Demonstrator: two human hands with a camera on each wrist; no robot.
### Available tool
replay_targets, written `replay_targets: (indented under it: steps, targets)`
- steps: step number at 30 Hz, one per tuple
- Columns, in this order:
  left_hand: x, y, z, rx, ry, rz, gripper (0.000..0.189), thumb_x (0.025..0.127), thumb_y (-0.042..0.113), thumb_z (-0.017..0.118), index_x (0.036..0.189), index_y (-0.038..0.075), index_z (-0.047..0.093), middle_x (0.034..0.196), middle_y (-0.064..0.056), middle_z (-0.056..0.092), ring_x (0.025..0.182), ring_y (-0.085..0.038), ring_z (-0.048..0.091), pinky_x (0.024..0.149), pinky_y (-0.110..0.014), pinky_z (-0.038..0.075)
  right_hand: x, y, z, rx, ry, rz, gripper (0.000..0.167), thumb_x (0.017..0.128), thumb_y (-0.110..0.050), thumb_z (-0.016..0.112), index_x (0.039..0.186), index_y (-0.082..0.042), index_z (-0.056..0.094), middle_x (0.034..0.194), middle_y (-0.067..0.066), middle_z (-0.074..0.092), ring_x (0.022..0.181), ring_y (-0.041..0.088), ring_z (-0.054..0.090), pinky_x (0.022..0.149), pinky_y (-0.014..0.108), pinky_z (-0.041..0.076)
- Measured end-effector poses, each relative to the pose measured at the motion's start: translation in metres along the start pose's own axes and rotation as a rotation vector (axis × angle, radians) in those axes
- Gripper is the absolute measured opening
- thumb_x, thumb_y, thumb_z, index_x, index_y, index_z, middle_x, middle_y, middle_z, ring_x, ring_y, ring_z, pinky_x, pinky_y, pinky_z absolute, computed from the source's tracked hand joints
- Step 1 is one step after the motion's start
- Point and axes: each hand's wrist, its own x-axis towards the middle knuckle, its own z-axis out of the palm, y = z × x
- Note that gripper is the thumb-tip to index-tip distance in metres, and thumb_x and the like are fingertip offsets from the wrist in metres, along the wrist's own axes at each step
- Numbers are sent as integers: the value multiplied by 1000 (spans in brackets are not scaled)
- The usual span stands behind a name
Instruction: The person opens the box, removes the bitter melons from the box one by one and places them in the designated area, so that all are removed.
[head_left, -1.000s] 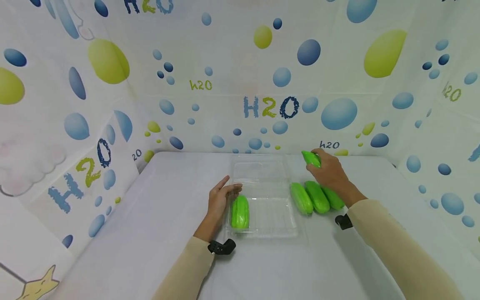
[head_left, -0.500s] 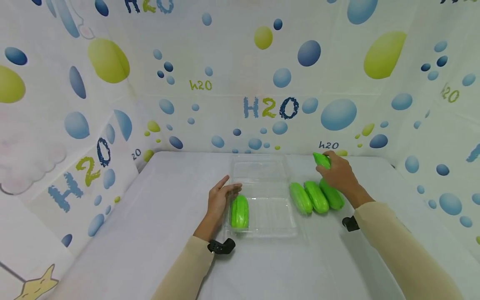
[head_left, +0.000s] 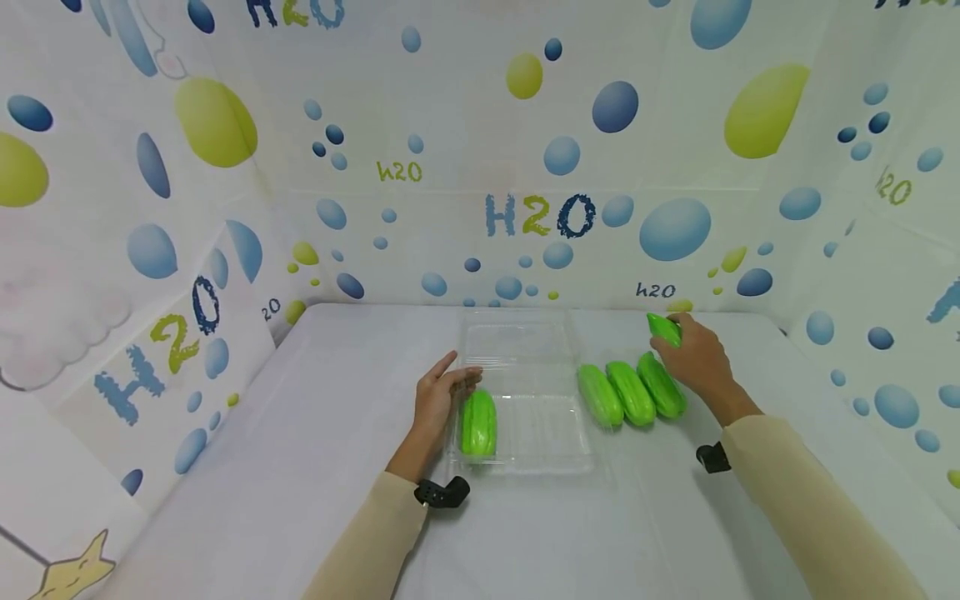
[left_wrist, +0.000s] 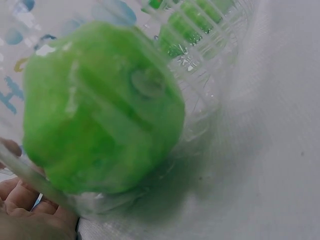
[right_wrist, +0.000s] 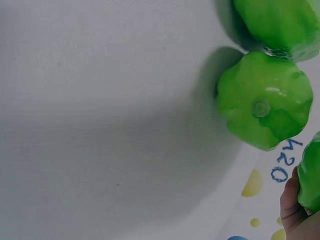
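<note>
My right hand [head_left: 699, 357] grips a green ridged cucumber [head_left: 664, 330] above the right side of the table. Its pointed end sticks out to the left; the palm hides the rest. In the right wrist view the held cucumber [right_wrist: 312, 175] shows at the right edge. Beneath it lies a row of three cucumbers [head_left: 632, 393], side by side. A clear plastic box [head_left: 543, 433] stands open left of them, lid folded back. One cucumber [head_left: 478, 423] lies along its left wall. My left hand [head_left: 435, 404] rests at that wall, fingers extended over the rim near the cucumber's far end.
The open lid [head_left: 517, 340] reaches toward the back edge of the white-covered table [head_left: 337, 467]. A patterned cloth wall [head_left: 450, 125] rises behind and along both sides. Each wrist carries a black camera [head_left: 442, 493].
My right hand has moved right and slightly down with the cucumber, uncovering the rightmost of the three lying on the table. The left hand and the box stay put.
</note>
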Motion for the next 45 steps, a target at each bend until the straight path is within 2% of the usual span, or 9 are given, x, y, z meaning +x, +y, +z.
replay_targets:
  steps: [5, 20, 27, 34, 39, 45]
  targets:
    - [-2, 0, 0, 17, 1, -2, 54, 103, 7, 50, 154, -1, 36, 117, -17, 73, 110, -29, 70, 99, -38, 55, -3, 8, 2, 14, 2, 26, 64, 101, -36, 51, 149, 5, 38, 136, 33, 52, 115, 46, 52, 92, 64, 47]
    - [-1, 0, -1, -10, 6, -7, 54, 102, 6, 50, 154, 0, 37, 119, -19, 72, 110, -29, 71, 99, -38, 55, -11, 21, 2, 17, -93, 119, 68, 102, -38, 49, 150, 8, 33, 143, 35, 44, 124, 49, 47, 101, 65, 42]
    - [0, 0, 0, 7, 0, -8, 53, 103, 7, 49, 154, 1, 38, 117, -17, 74, 109, -27, 71, 96, -34, 56, -11, 30, 4, 37, -153, 108, 71, 104, -40, 46, 151, 10, 29, 147, 38, 39, 131, 53, 42, 107, 66, 38]
    - [1, -1, 1, 29, 7, 7, 53, 102, 8, 50, 153, 0, 39, 113, -14, 76, 103, -22, 73, 92, -30, 57, -9, 35, 7, 36, -168, 92, 72, 105, -41, 45, 150, 12, 29, 145, 39, 39, 130, 54, 42, 106, 67, 38]
    - [1, -1, 1, 33, 5, -2, 53, 103, 9, 50, 154, 1, 39, 115, -15, 75, 107, -24, 72, 96, -33, 56, -11, 38, 9, 6, -195, 87, 70, 106, -41, 41, 149, 13, 30, 148, 40, 36, 136, 56, 36, 110, 67, 35]
    - [1, -1, 0, 28, 5, -7, 53, 103, 9, 50, 154, 1, 38, 117, -15, 74, 109, -26, 71, 98, -35, 55, -14, 36, 7, 25, -230, 96, 71, 107, -43, 38, 150, 12, 29, 152, 40, 31, 140, 57, 30, 113, 68, 30]
